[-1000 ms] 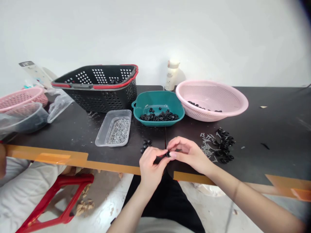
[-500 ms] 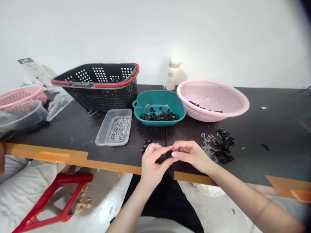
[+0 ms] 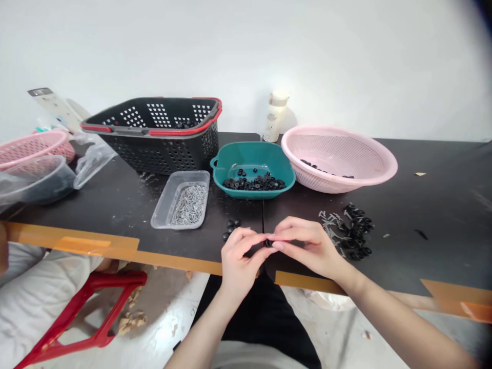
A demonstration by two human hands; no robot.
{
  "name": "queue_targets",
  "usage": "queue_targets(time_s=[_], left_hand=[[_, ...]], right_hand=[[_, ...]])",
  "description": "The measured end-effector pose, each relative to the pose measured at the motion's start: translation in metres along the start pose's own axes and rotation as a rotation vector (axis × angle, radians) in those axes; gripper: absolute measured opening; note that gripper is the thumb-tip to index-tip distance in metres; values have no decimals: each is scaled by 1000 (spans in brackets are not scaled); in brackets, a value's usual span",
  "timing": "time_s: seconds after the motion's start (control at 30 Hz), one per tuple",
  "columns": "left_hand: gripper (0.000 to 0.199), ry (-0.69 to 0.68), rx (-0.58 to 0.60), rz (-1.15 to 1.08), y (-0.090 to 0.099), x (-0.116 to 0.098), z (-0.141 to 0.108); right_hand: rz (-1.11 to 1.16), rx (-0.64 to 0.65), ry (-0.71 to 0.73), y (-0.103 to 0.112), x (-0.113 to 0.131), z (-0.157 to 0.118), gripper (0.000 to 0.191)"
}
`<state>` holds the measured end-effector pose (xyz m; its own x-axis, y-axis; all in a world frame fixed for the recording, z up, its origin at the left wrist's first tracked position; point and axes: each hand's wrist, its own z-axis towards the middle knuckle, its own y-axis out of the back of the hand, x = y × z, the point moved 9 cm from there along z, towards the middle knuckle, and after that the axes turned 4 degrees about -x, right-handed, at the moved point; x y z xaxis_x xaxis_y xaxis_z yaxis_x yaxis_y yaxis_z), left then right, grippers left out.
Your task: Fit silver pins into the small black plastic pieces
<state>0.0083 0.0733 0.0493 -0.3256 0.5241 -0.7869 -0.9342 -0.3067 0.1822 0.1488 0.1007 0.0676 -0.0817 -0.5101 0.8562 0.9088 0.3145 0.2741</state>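
Between the fingertips of both hands, just over the table's front edge, is a small round black plastic part. My left hand pinches it from the left, and my right hand closes on it from the right. The fingers cover most of the part. Several black round caps lie on the table beside my left hand. To the right of my right hand are a pile of black parts with screws in them and some loose silver screws.
A clear tray of screws, a teal basin of black parts, a pink colander and a black basket line the table. A white bottle stands behind. At left, a person's leg is beside a red stool.
My right hand's fingers have straightened and shifted slightly over the black part, now covering more of it. My left hand keeps its pinch, and the view has moved a little.
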Motion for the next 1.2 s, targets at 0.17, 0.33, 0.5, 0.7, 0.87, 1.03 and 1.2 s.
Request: queue_targets(time_s=[0.17,0.33,0.5,0.7,0.87,1.03,1.2], left_hand=[[9,-40,-12,25,1,-6,0],[8,-74,-23,49,2,-12,0],[9,-95,-48,47,4,-14,-1],[11,-133,-51,61,4,-16,-3],[13,-135,-58,75,4,-16,-4],[15,-122,-32,88,2,-14,-3],[18,-221,49,101,-7,-16,-2]], right_hand=[[-115,49,141,1,14,-1,32],[-103,48,92,1,12,0,31],[-111,-16,120,3,13,-1,27],[-55,-57,105,5,9,-2,22],[91,-11,-76,0,-6,1,7],[399,27,-504,-10,-41,-7,20],[451,199,-774,-19,-55,-23,27]])
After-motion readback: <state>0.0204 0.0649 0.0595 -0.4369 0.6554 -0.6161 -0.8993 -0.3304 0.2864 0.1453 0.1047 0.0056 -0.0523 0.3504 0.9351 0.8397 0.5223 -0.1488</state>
